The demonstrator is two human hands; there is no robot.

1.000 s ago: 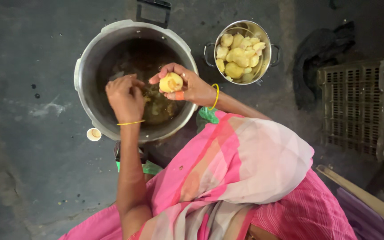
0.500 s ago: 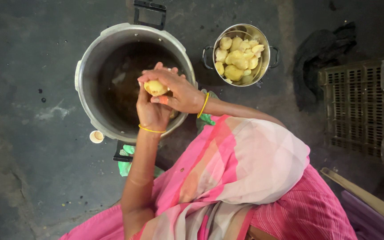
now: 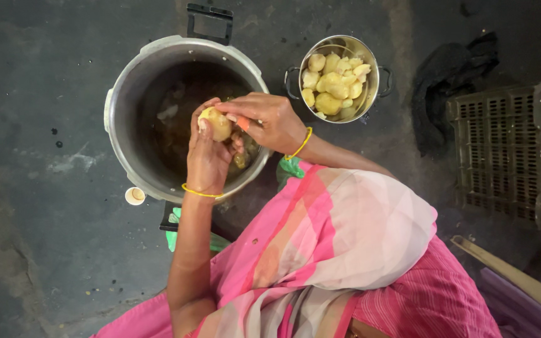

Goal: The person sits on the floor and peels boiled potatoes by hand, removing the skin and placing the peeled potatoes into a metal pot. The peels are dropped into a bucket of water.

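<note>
Here both the left hand [image 3: 208,156] and right hand [image 3: 270,122] grip a potato [image 3: 216,123] above the large pot [image 3: 126,100].

Round pale-yellow boiled potato [image 3: 216,123], partly peeled, smooth and moist, held above the mouth of the large steel pressure-cooker pot [image 3: 126,94], more yellow pieces lying dim in the pot's dark bottom

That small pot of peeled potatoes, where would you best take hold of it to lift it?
By the two loop handles on the small pot, one at each side of the rim, coming in from both sides level. It stands upright and heaped with peeled potatoes, so a one-sided grip would likely tip it.
</note>
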